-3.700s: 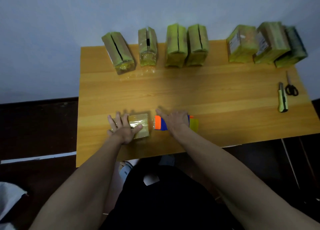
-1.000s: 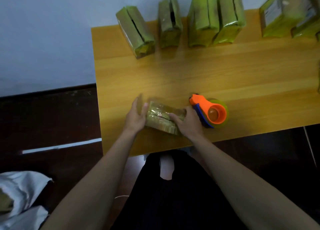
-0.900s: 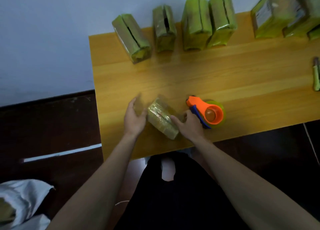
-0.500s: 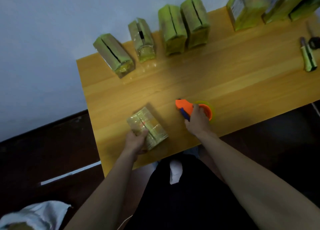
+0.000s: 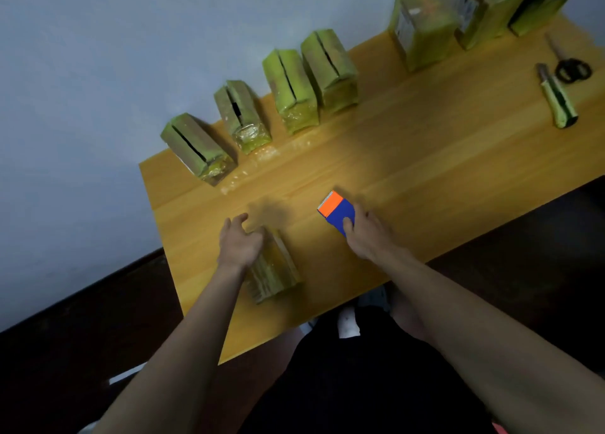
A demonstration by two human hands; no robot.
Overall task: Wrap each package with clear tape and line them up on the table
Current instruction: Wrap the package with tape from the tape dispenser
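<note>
While left hand (image 5: 240,243) grips package (image 5: 273,266) at desk (image 5: 425,158) near edge, right hand (image 5: 366,234) clutches tape dispenser (image 5: 335,209) just beside. Package looks stiff, blocky, light; film likely slick. Hold by long sides.

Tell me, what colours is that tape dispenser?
Orange at the toothed end, blue behind, on the tape dispenser; head view.
</note>
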